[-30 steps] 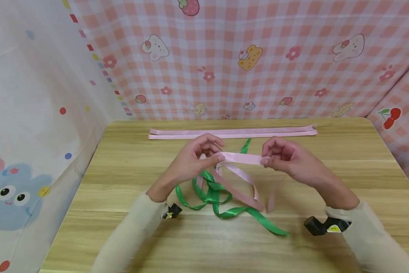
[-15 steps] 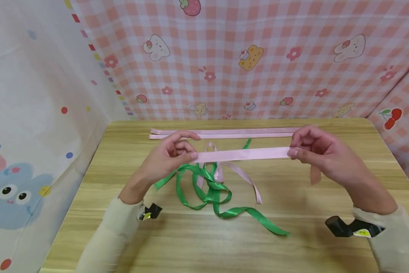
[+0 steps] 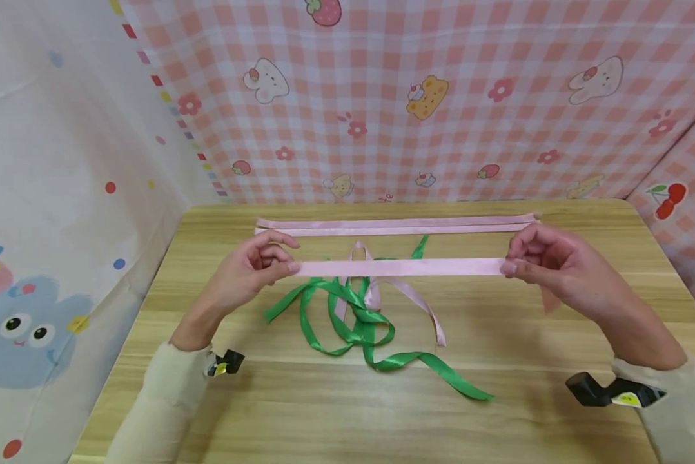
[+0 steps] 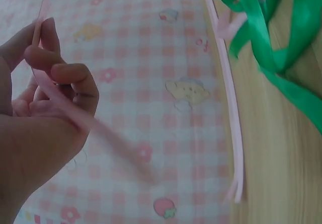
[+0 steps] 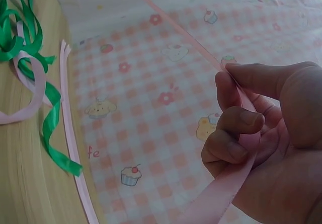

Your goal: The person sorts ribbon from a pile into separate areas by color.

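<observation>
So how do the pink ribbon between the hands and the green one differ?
The held pink ribbon runs straight between the left hand and right hand, while the green ribbon curls in loops. The pink one is pale, the green one vivid. The pink one is raised above the wood-grain table; the green one rests on it. Both are flat, narrow strips.

Head view: bright, even, diffuse light; faint sheen on surface (image 3: 371,415), soft shadows beside the sleeves (image 3: 156,396), small glossy highlights on green ribbon (image 3: 368,316). Wrist views: dimmer, greyish, low contrast. Left wrist: loose end of pink ribbon (image 4: 116,144) smeared by motion blur. Right wrist: printed cloth (image 5: 151,133) hazy, slightly soft
</observation>
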### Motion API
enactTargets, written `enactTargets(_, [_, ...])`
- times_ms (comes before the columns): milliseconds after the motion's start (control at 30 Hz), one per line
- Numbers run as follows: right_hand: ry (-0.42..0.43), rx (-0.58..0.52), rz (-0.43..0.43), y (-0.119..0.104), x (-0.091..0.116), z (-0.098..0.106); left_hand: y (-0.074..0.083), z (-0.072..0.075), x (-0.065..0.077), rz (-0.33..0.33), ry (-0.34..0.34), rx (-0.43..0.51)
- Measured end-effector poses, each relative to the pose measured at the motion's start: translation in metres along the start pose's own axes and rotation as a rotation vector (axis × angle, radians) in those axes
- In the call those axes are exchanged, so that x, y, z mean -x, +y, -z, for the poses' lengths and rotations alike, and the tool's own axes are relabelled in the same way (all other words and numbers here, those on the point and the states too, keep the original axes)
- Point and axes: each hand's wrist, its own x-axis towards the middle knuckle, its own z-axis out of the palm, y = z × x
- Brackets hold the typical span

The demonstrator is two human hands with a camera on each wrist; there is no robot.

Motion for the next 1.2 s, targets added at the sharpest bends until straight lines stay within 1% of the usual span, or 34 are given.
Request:
enactTargets(167, [-0.002, -0.023, -0.014, 0.007, 0.007, 0.006, -0.007, 0.011, 0.007, -0.003, -0.013, -0.025])
enactTargets(333, [-0.017, -0.022, -0.015, 0.011, 0.013, 0.012, -0.012, 0.019, 0.012, 0.027, 0.008, -0.059])
enactTargets(400, [-0.027, -0.024, -0.005, 0.013, 0.014, 0.014, -0.014, 0.022, 0.013, 0.029, 0.013, -0.067])
enactTargets(533, [-0.034, -0.039, 0.018, 0.017, 0.016, 0.018, -0.020, 0.027, 0.016, 0.008, 0.010, -0.073])
enactTargets(633, [-0.027, -0.043, 0.020, 0.020, 0.019, 0.021, -0.026, 0.031, 0.018, 0.019, 0.019, -0.078])
enactTargets(833, [0.004, -0.007, -0.039, 0.028, 0.023, 0.023, -0.039, 0.038, 0.022, 0.099, 0.056, -0.090])
enactTargets(1033, [0.052, 0.057, -0.086, 0.037, 0.026, 0.030, -0.050, 0.049, 0.025, 0.105, 0.064, -0.080])
enactTargets(1200, [0.088, 0.168, -0.133, 0.042, 0.028, 0.039, -0.056, 0.057, 0.026, 0.149, 0.102, -0.094])
